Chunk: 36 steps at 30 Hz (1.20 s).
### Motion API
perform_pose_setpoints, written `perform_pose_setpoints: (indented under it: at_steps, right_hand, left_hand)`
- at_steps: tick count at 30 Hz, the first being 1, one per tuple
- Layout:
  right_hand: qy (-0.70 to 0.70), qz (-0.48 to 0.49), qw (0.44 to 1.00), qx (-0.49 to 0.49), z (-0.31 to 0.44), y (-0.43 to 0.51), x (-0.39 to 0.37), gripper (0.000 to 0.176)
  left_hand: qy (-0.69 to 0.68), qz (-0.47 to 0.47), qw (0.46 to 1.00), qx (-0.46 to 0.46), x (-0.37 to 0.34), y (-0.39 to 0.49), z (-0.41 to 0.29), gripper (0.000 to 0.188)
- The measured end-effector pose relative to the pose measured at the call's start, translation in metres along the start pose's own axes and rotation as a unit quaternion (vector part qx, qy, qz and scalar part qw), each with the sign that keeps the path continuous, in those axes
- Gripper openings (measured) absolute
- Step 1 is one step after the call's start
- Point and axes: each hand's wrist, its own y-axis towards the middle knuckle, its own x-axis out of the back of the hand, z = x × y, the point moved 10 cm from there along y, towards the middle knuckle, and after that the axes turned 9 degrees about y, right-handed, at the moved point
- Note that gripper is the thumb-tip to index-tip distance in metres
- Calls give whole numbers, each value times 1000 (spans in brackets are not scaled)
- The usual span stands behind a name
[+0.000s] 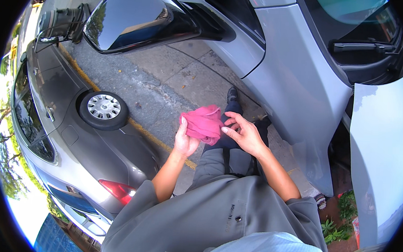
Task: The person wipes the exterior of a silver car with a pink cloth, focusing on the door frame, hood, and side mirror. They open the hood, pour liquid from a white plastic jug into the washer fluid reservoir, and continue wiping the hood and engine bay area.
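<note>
A bunched pink cloth point(203, 123) is held in my left hand point(185, 139), the thumb pressed along its near left side. My right hand point(242, 132) is just right of the cloth, fingers bent and apart, with nothing in it. Its thumb tip comes close to the cloth's edge; whether they touch I cannot tell. Both hands are in front of my body, above my legs. Close by on the right is a light silver-blue car with its front fender point(291, 72) beside me.
The car's side mirror point(142, 22) juts out at the top, and its raised hood point(379, 154) is at the right. A dark grey car point(92, 154) is parked on the left beyond a yellow painted line point(145, 133). Green plants point(337, 228) grow at the lower right.
</note>
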Motion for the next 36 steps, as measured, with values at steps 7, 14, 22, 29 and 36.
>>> perform_pose_setpoints:
  at_steps: [7,14,22,29,36]
  right_hand:
    - [189,-36,980,55,2,5,2,45]
    - [645,89,757,56,44,8,24,48]
    - [728,160,662,79,86,0,19,54]
    - [718,167,670,86,87,-7,16,54]
    - [720,199,656,105,88,-27,15,44]
  left_hand:
    - [-9,10,1000,2,-5,-5,3,70]
    - [-89,-10,996,-1,-10,-3,-10,71]
    - [-95,9,995,-18,-27,-8,-23,71]
    - [-97,10,995,-30,-26,-15,-25,73]
    - [-125,-8,992,-9,-6,-20,-10,72]
